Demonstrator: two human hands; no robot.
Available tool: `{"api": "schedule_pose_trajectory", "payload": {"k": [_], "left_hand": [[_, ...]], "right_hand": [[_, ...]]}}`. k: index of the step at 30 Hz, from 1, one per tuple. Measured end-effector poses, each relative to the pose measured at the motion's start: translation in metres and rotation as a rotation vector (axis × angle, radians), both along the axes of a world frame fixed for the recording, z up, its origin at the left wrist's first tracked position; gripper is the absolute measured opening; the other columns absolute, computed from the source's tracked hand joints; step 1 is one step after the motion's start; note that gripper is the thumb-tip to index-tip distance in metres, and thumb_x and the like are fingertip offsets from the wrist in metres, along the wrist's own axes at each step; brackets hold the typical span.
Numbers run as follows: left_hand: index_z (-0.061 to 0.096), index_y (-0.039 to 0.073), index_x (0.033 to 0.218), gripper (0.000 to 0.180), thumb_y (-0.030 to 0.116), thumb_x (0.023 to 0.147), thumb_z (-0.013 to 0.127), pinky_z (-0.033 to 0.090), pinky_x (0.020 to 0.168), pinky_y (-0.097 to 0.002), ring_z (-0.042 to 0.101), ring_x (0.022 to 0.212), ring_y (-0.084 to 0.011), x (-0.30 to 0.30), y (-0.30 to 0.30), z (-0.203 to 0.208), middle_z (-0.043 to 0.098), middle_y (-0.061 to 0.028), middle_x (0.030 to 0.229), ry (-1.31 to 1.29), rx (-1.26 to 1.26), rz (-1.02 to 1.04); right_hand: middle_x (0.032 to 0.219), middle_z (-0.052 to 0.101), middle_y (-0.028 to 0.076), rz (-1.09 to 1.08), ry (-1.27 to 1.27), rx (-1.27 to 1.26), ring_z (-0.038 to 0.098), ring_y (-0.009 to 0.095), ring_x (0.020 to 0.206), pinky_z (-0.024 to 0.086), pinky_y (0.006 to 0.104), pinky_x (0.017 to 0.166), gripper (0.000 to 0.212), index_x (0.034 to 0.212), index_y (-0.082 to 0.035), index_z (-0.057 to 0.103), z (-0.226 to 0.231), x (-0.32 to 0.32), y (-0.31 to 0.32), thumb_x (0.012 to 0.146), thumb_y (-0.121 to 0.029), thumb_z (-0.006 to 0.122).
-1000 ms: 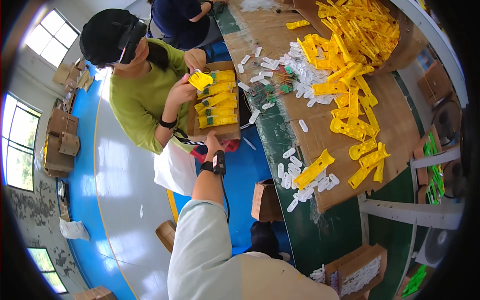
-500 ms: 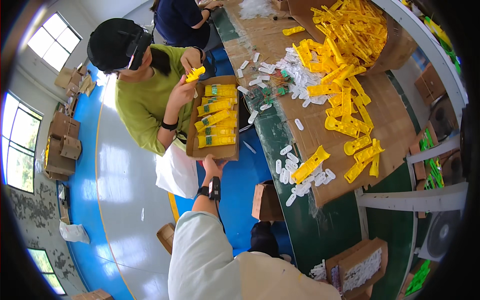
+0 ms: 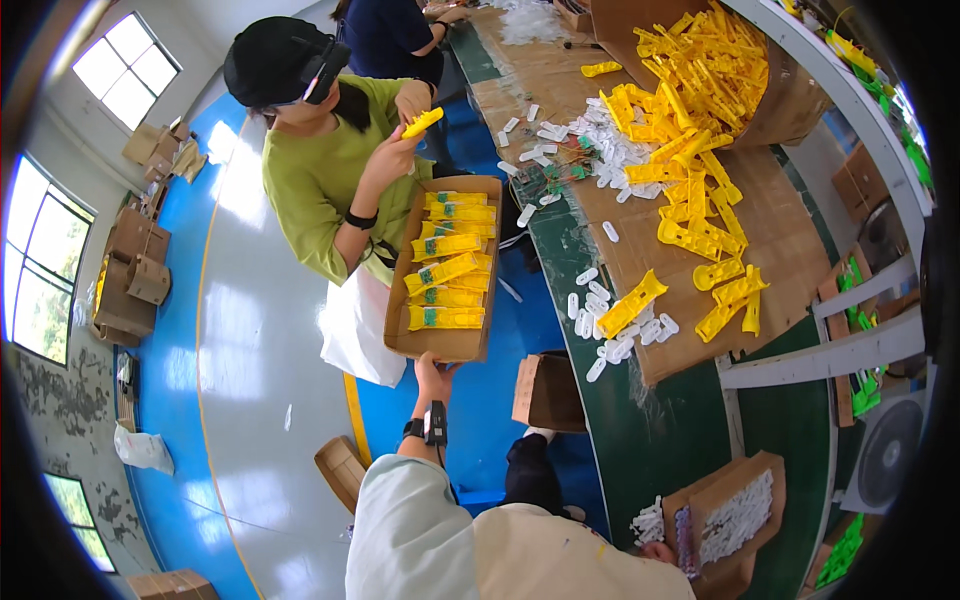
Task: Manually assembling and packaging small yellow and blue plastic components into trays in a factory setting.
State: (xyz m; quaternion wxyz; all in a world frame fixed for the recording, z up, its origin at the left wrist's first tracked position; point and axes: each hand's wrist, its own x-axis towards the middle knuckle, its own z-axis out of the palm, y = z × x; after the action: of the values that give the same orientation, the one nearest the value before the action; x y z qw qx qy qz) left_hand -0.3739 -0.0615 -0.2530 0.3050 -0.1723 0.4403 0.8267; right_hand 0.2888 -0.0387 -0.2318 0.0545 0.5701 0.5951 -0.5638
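Observation:
My left hand (image 3: 434,374) grips the near end of a shallow cardboard box (image 3: 440,345), thumb over its rim. Several yellow plastic housings (image 3: 446,318) with small green circuit boards lie in a row inside it. Only a bit of my right hand (image 3: 657,552) shows, low at the right, beside a carton (image 3: 752,482) of small white parts; its fingers are mostly hidden. Across from me a co-worker in a green shirt (image 3: 318,190) holds a yellow housing (image 3: 424,123) in both hands above the box's far end.
To the right, a green table (image 3: 575,345) covered with cardboard holds a heap of yellow housings (image 3: 700,80) and scattered white oval pieces (image 3: 622,160). An open carton (image 3: 548,392) stands below its edge. A second person (image 3: 395,40) sits farther back.
The box and my left hand have moved nearer to me and a little right in view. Part of my right hand has come into view beside the lower carton.

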Motion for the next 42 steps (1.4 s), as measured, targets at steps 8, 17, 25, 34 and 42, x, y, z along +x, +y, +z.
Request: {"api": "schedule_pose_trajectory", "payload": {"k": [8, 17, 25, 34, 42], "left_hand": [[0.041, 0.008, 0.107, 0.043, 0.000, 0.065, 0.041, 0.048, 0.067, -0.0440, 0.053, 0.087, -0.0270, 0.052, -0.082, 0.020, 0.049, -0.0105, 0.097, -0.013, 0.066, -0.071], [0.046, 0.000, 0.104, 0.039, 0.001, 0.066, 0.042, 0.047, 0.073, -0.0400, 0.054, 0.092, -0.0272, 0.115, -0.173, 0.118, 0.053, -0.0114, 0.102, -0.003, -0.010, -0.184], [0.052, -0.003, 0.094, 0.034, 0.010, 0.063, 0.046, 0.047, 0.075, -0.0369, 0.057, 0.083, -0.0276, 0.083, -0.209, 0.162, 0.057, -0.0126, 0.091, 0.014, -0.199, -0.324], [0.054, -0.003, 0.095, 0.037, 0.015, 0.063, 0.050, 0.048, 0.073, -0.0366, 0.058, 0.079, -0.0269, 0.026, -0.158, 0.197, 0.059, -0.0128, 0.087, 0.064, -0.361, -0.711], [0.052, -0.004, 0.101, 0.042, 0.016, 0.065, 0.054, 0.047, 0.073, -0.0356, 0.058, 0.077, -0.0260, -0.023, -0.079, 0.245, 0.059, -0.0144, 0.091, 0.137, -0.578, -1.100]], "right_hand": [[0.071, 0.061, 0.009, 0.040, -0.092, 0.055, 0.058, 0.016, 0.067, 0.046, 0.0290, 0.062, 0.020, 0.082, -0.002, 0.060, 0.033, -0.027, 0.002, 0.079, -0.020, 0.053], [0.071, 0.058, 0.006, 0.195, 0.068, 0.049, 0.055, 0.014, 0.068, 0.045, 0.0276, 0.063, 0.019, 0.082, -0.001, 0.059, 0.123, -0.109, 0.022, 0.084, -0.017, 0.049], [0.099, 0.055, 0.006, -0.148, 0.697, 0.609, 0.053, 0.012, 0.088, 0.041, 0.0233, 0.076, 0.029, 0.110, -0.002, 0.048, 0.198, -0.211, 0.132, 0.085, -0.015, 0.053], [0.118, 0.047, 0.010, 0.039, 0.688, -0.364, 0.048, 0.021, 0.104, 0.044, 0.0359, 0.080, 0.066, 0.126, -0.009, 0.036, 0.239, -0.249, 0.231, 0.081, -0.057, 0.044], [0.118, 0.047, 0.011, 0.656, 0.150, -0.252, 0.049, 0.024, 0.101, 0.044, 0.0404, 0.081, 0.059, 0.124, -0.014, 0.043, 0.249, -0.265, 0.256, 0.076, -0.047, 0.057]]}}
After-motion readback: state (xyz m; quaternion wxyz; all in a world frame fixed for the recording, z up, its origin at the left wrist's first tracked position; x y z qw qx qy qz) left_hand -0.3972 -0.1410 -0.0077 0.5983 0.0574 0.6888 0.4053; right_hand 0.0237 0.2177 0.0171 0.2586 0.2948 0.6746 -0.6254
